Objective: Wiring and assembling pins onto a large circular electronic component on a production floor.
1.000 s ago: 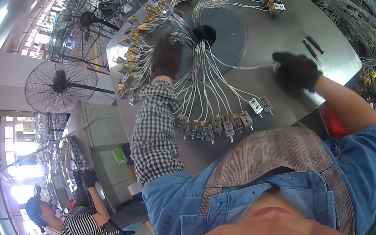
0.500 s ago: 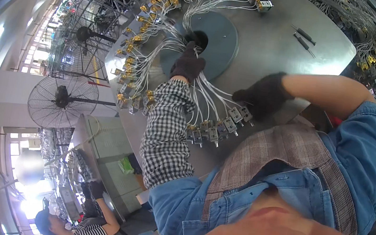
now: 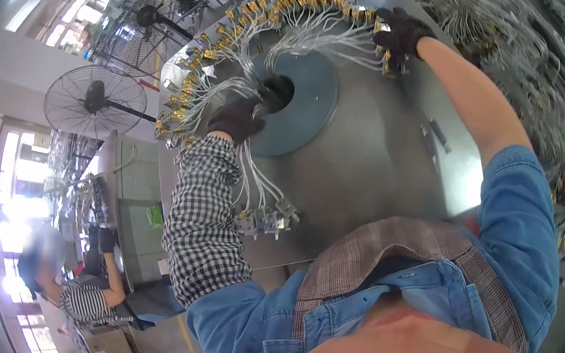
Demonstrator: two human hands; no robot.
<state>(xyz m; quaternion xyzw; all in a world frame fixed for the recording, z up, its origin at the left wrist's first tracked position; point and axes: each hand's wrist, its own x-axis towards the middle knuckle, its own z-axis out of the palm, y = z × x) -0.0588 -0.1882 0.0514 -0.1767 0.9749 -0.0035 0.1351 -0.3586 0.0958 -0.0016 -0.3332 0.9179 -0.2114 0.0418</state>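
Note:
Both of my hands wear dark gloves. My left hand [image 3: 238,120] is closed round a bundle of white cables [image 3: 249,165] beside the central hole of a grey-blue disc [image 3: 316,120]. Below that hand, the cables end in several small metal connector blocks [image 3: 265,223], close to my side of the table. My right hand [image 3: 402,33] reaches to the far end of the curved row of brass-coloured connectors [image 3: 255,10]. Its fingers close on a small metal block there; they partly hide it. More white cables [image 3: 317,33] fan from the hole to that row.
The disc lies on a metal table [image 3: 365,152]. Two dark-handled screwdrivers [image 3: 438,136] rest on its right part. More cable bundles [image 3: 503,48] are heaped at the right. Wire-guarded fans [image 3: 96,97] stand at the left. A co-worker [image 3: 88,301] is at another bench, lower left.
My right hand has gone from the near blocks to the far end of the row. My left hand stays on the cables; the near blocks are bunched closer together. The view has shifted.

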